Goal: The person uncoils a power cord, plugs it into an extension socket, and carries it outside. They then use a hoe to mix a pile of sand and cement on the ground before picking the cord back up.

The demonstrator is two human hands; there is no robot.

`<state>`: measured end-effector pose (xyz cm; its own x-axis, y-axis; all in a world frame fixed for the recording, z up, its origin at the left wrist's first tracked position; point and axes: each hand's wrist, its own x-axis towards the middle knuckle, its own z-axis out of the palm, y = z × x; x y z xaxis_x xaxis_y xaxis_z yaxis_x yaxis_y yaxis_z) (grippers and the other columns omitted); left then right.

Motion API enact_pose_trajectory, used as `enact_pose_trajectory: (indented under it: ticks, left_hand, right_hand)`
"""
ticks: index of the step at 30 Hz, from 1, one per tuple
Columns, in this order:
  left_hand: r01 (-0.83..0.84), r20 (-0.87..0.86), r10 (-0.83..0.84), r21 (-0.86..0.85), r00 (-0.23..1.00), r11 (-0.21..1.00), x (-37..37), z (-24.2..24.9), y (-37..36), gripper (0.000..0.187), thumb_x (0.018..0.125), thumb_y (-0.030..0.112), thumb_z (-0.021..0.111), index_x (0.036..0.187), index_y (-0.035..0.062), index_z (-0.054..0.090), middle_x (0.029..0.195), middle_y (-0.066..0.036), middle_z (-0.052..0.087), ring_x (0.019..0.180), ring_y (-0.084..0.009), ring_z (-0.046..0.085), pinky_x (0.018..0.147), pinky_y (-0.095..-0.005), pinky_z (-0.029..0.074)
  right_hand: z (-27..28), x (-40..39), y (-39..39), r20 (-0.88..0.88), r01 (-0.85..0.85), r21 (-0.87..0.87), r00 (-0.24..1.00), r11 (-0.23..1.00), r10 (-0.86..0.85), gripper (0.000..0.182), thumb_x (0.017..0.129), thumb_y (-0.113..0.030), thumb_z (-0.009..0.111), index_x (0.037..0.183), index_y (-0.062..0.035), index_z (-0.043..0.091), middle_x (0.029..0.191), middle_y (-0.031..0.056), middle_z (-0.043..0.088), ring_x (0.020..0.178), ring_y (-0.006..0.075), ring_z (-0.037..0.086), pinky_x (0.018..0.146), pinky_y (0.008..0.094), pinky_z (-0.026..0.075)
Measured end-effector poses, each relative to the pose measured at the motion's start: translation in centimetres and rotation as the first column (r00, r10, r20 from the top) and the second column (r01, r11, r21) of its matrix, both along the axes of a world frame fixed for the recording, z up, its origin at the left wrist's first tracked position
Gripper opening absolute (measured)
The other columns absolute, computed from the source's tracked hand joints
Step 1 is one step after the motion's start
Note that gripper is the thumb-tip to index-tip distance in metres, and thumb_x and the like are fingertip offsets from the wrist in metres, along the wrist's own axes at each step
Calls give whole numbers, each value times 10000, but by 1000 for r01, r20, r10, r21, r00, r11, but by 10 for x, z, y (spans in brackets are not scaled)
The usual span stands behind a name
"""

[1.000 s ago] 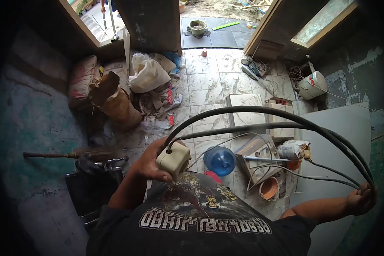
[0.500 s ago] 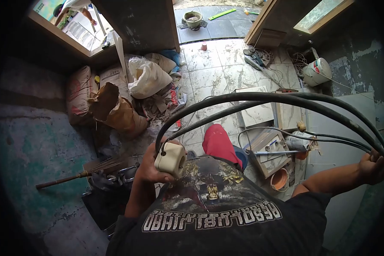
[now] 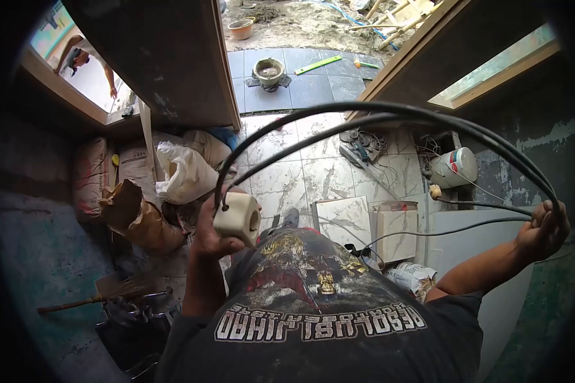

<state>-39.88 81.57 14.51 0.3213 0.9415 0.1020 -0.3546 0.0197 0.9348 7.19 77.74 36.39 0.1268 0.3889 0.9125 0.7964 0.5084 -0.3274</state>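
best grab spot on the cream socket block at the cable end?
Grip the socket block across its flat side faces, coming from below and behind, as the left hand does. The black cable leaves its top, and the round recess faces outward, so fingers should stay clear of both.

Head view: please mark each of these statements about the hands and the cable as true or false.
1. The left hand holds a cream socket block. True.
2. The black cable lies flat on the floor. False: it arcs in the air between the two hands.
3. The right hand holds the far end of the cable loops. True.
4. The white bucket stands on the left, beside the sacks. False: it stands on the right, near the wall.
5. The green level lies on the dark tiles outside the doorway. True.
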Motion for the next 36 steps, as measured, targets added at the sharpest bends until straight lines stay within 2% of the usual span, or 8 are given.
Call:
enact_pose_trajectory:
  ticks: [3, 5, 9, 15, 21, 29, 34, 36]
  left_hand:
    - [-141, 72, 139, 19, 988, 990, 23, 3, 53, 898, 514, 527, 825, 1108, -38, 457, 964, -113, 581, 863, -168, 576, 722, -286, 474]
    - [-179, 73, 179, 3, 981, 984, 28, -2, 87, 910, 517, 550, 813, 1110, -37, 450, 976, -117, 573, 878, -171, 572, 722, -291, 473]
    - [-279, 56, 275, 89, 960, 956, 41, 0, 174, 928, 514, 616, 779, 1090, -34, 452, 965, -114, 552, 854, -169, 567, 706, -289, 470]
    - [-186, 64, 178, 164, 982, 969, 47, -3, 337, 912, 524, 628, 770, 1067, -34, 458, 946, -123, 546, 854, -162, 557, 706, -271, 458]
    - [-83, -23, 87, 132, 996, 988, 58, 37, 504, 917, 510, 609, 788, 1066, -41, 459, 960, -138, 558, 878, -178, 560, 747, -296, 457]
    - [-305, 28, 311, 286, 950, 908, 92, 46, 666, 966, 518, 643, 759, 1142, -14, 422, 1007, -136, 514, 950, -231, 515, 799, -337, 433]
    - [-398, 23, 418, 354, 908, 846, 132, 39, 745, 988, 581, 687, 686, 1201, -32, 414, 1086, -152, 482, 1008, -252, 485, 879, -371, 387]
    - [-430, -13, 472, 393, 881, 813, 146, 33, 768, 1005, 626, 722, 614, 1240, -38, 379, 1126, -154, 466, 1057, -245, 464, 806, -303, 423]
  right_hand:
    - [0, 19, 70, 22, -134, -50, 991, 990, 135, 256, 892, -151, 527, 732, 46, 561, 560, 27, 418, 429, 38, 280, 374, 196, 169]
    - [-9, 27, 110, 28, -231, -20, 972, 973, 231, 131, 901, -85, 513, 948, 27, 566, 680, 92, 539, 439, 40, 306, 375, 183, 201]
    - [-19, 43, 192, 89, -293, -54, 951, 955, 297, 173, 902, -48, 498, 1061, -7, 553, 762, 133, 579, 450, 42, 321, 385, 176, 222]
    - [-37, 53, 317, 58, -273, 30, 961, 962, 271, 198, 895, -37, 506, 1085, -17, 560, 789, 152, 588, 459, 44, 326, 402, 172, 233]
    - [-42, 54, 441, -17, -198, 62, 980, 978, 199, 183, 886, -43, 523, 1061, -33, 576, 815, 145, 598, 471, 41, 347, 409, 175, 253]
    - [-64, 79, 594, -183, -221, 92, 955, 971, 234, 181, 873, -86, 558, 1047, -45, 579, 814, 149, 594, 465, 59, 359, 403, 176, 258]
    - [-89, 111, 714, -328, -260, 148, 897, 954, 295, 186, 866, -96, 574, 1048, -61, 569, 793, 138, 583, 459, 42, 343, 402, 164, 262]
    - [-95, 135, 762, -331, -285, 117, 892, 951, 308, 186, 860, -102, 584, 1037, -44, 565, 792, 133, 584, 456, 28, 329, 400, 157, 262]
